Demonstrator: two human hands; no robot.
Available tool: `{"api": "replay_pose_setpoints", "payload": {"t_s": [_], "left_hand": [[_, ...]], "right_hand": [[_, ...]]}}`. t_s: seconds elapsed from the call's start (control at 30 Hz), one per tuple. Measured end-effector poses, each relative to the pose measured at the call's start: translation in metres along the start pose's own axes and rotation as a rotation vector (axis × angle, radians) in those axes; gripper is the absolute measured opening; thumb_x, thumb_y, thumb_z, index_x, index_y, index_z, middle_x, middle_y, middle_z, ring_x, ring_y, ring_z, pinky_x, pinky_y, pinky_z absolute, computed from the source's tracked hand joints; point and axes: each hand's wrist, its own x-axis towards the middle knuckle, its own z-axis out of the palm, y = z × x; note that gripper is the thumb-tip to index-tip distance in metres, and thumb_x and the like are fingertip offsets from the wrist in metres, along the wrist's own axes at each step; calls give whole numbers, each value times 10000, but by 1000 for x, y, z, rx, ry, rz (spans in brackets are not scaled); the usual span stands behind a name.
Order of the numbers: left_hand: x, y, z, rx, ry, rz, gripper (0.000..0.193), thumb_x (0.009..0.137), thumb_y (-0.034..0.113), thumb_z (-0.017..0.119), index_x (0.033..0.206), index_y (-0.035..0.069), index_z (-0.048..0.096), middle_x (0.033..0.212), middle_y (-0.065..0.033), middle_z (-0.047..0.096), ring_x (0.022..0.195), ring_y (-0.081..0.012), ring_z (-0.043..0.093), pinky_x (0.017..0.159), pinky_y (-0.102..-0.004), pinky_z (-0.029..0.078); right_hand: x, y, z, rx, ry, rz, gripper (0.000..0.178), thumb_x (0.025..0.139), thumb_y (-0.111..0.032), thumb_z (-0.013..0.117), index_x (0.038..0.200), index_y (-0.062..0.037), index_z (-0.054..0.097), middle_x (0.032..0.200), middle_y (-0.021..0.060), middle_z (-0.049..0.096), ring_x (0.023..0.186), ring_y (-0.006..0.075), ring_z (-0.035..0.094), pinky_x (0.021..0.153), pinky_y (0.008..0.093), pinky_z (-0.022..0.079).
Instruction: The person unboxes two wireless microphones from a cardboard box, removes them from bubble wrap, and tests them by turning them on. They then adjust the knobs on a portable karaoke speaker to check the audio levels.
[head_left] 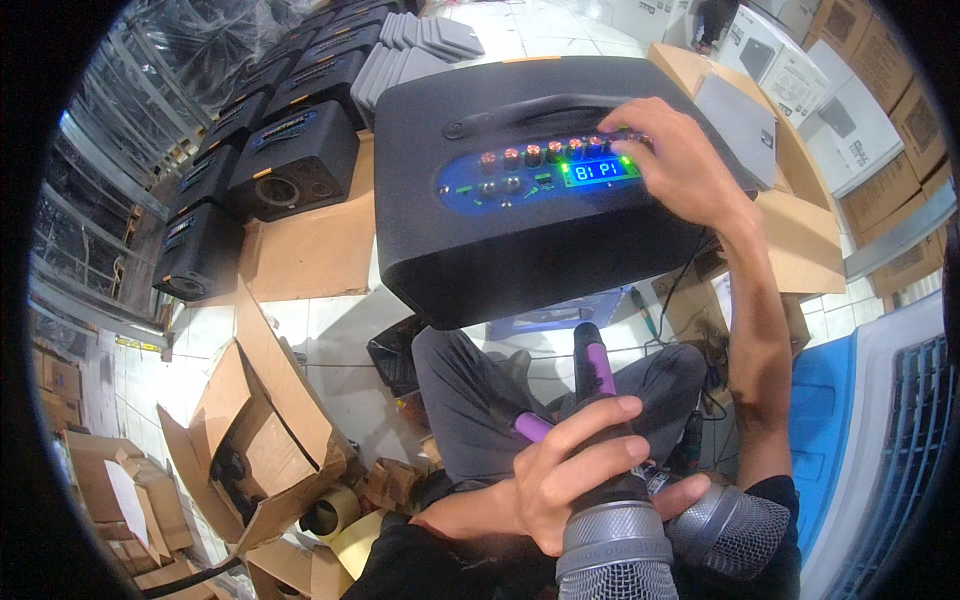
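A large black speaker (520, 255) stands before me, its control panel (460, 190) lit blue, with a row of knobs and a small display (598, 173). At the panel's right end my right hand (665, 160) is closed, thumb and fingers about a knob that they mostly hide. Lower down, my left hand (575, 465) grips two wireless microphones together. One microphone (615, 550) has its silver grille toward me and a purple band on its handle. The other microphone (735, 530) slants to the right, its handle partly behind my fingers.
Several black speakers (290, 165) stand in rows at the left, beside stacked grey panels (410, 65). An opened cardboard box (265, 440) and a tape roll (330, 510) lie at lower left. White cartons (850, 120) line the far right; a blue-and-white appliance (830, 430) is nearer.
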Motion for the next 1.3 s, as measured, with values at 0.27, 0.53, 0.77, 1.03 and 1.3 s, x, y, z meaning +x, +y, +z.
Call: {"api": "replay_pose_setpoints", "payload": {"t_s": [0.27,0.53,0.77,1.03,1.3], "left_hand": [[1,2,-3,-31,34,-35,460,637,173,956,920,-44,665,1034,-95,586,972,-303,687,708,-338,650],[-2,-2,-2,-5,27,-42,419,645,157,949,911,-25,682,1048,-96,579,980,-317,680,692,-339,650],[-2,-5,-1,-56,39,-67,431,642,169,953,917,-24,682,1055,-101,581,972,-322,683,692,-327,644],[-3,-2,1,-27,73,-130,440,645,171,952,921,-26,671,1038,-96,580,963,-316,687,682,-333,645],[-2,-1,2,-27,80,-118,431,643,162,951,917,-39,686,1041,-96,581,969,-324,685,692,-339,648]], "right_hand": [[7,-8,15,135,4,-33,280,898,-152,656,1104,38,659,1107,203,665,1071,358,597,986,426,455],[6,-8,19,136,45,-21,240,867,-67,677,1088,25,658,1072,150,681,1041,306,618,948,384,478],[11,-9,18,140,23,-76,212,881,-91,669,1067,11,672,1047,150,681,1002,294,614,924,384,476],[12,-10,21,117,8,-31,172,898,-107,666,1029,4,676,1020,144,673,976,288,606,912,386,474],[10,-10,24,143,14,11,183,903,-114,671,1042,4,675,1015,136,678,975,265,607,919,373,476]]}}
